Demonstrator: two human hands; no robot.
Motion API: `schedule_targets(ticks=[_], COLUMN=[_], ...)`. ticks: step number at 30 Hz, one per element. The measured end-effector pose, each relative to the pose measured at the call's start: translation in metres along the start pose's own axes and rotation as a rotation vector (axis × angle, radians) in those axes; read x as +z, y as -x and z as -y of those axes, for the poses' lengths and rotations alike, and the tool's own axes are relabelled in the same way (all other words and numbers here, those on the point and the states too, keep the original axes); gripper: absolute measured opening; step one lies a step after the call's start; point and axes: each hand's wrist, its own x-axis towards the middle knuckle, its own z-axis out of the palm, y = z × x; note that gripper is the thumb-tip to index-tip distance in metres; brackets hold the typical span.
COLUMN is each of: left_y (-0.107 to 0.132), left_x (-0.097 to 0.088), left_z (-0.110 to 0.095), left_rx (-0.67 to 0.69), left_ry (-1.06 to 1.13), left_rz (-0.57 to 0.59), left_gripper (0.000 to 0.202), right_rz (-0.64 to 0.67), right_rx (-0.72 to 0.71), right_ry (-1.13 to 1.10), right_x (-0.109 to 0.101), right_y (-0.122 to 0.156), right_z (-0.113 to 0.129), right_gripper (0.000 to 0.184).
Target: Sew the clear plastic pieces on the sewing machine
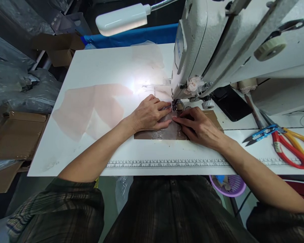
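My left hand (152, 114) lies with fingers stretched out on a thin sheer fabric (172, 127), just left of the presser foot (174, 104) of a white sewing machine (192, 44). On the other side, my right hand (199, 125) pinches the edge of this fabric between thumb and forefinger, close in front of the foot. Beneath both hands is a brown plate (144, 135) on the white tabletop. The needle point is too small to make out. Pale pink sheer pieces (91, 101) are spread flat on the left of the table.
A white lamp (121, 19) lights the table from above. At right are a black phone (231, 103), blue thread snips (262, 134) and scissors with red and yellow handles (288, 152). A printed ruler (167, 164) runs along the front edge. Cardboard boxes (20, 135) stand left.
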Motion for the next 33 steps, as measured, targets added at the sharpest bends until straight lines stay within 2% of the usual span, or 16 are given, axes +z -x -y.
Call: schedule_targets(ticks=[10, 20, 24, 28, 30, 33], left_y=[-0.005, -0.003, -0.001, 0.0, -0.001, 0.001], left_x=[-0.001, 0.007, 0.007, -0.011, -0.023, -0.035], left_z=[0.0, 0.014, 0.02, 0.027, 0.024, 0.01], left_rx=[-0.126, -0.193, -0.18, -0.124, -0.12, -0.066], left_ry=[-0.011, 0.114, 0.114, 0.134, 0.12, 0.089], left_rz=[0.084, 0.02, 0.012, -0.006, -0.002, 0.061], left_gripper=[0.04, 0.034, 0.036, 0.042, 0.04, 0.03], right_rz=[0.013, -0.003, -0.04, -0.09, -0.136, -0.165], right_rx=[0.038, 0.047, 0.191, 0.403, 0.461, 0.501], right_ry=[-0.007, -0.018, -0.115, -0.26, -0.302, -0.285], right_x=[0.002, 0.004, -0.004, -0.008, -0.006, -0.002], right_y=[0.001, -0.002, -0.006, -0.009, -0.01, -0.01], right_z=[0.0, -0.002, -0.003, -0.01, -0.012, -0.012], right_gripper=[0.04, 0.04, 0.039, 0.034, 0.03, 0.029])
